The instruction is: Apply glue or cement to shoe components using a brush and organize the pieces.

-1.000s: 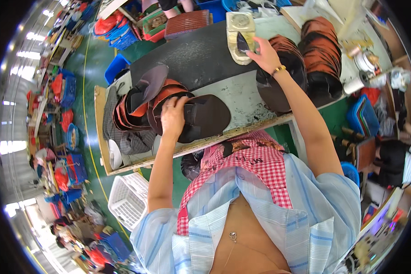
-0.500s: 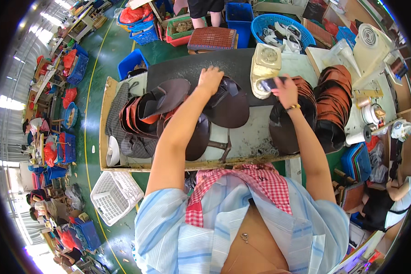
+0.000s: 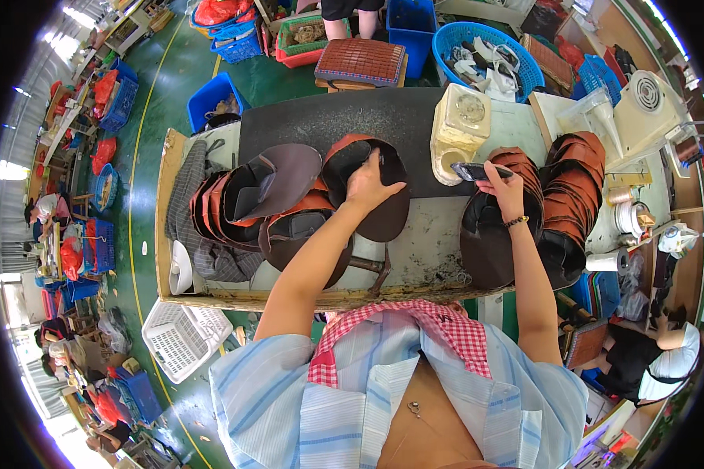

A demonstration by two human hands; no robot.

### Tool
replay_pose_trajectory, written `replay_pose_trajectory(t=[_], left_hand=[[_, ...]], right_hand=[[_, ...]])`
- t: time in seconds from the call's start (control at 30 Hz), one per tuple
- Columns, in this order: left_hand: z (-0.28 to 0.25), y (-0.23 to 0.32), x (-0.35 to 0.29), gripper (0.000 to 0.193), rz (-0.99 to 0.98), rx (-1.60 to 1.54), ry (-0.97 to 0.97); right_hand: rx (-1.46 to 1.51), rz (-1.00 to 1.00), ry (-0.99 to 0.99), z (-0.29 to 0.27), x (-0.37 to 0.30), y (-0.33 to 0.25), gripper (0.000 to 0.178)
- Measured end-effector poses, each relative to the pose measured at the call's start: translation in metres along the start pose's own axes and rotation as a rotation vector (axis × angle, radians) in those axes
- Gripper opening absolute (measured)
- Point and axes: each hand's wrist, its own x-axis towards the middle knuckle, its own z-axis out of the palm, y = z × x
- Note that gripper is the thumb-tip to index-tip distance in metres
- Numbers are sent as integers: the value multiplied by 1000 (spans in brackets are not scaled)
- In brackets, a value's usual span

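Note:
My left hand (image 3: 371, 186) lies inside a dark brown, curved shoe upper (image 3: 385, 223) with an orange-red edge, its thumb spread out to the right. My right hand (image 3: 502, 190) grips a dark brush (image 3: 477, 171) beside the mouth of a cream glue container (image 3: 460, 125); its bristles are hard to make out. To the left are a pile of similar uppers (image 3: 278, 181) and another upper (image 3: 305, 246) nearer me. Two nested stacks stand at the right, a near stack (image 3: 489, 230) by my right wrist and a far stack (image 3: 577, 195).
A black mat (image 3: 313, 117) covers the table's back part. On the front edge lies a metal rod-like tool (image 3: 371, 266). Grey checked cloth (image 3: 228, 262) sits at left, thread spools (image 3: 624, 209) at right. A white basket (image 3: 181, 340) stands on the floor; a blue basket (image 3: 489, 35) is beyond.
My left hand has moved from the upper's far edge into its hollow, and the orange-red edge now shows. The brush in my right hand has come slightly lower and nearer me.

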Motion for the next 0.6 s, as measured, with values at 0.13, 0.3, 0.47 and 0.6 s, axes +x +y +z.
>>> replay_pose_trajectory(t=[0.13,0.3,0.47,0.6], left_hand=[[10,35,23,70,-155,410,47],[14,34,42,58,-274,382,-11],[27,18,47,31,-190,465,4],[-2,-46,65,21,-8,49,-53]], right_hand=[[-17,-23,-6,14,5,1,35],[-104,-84,-3,8,5,4,33],[-147,-185,6,8,-3,8,30],[-262,26,-39,-9,-7,-5,32]])
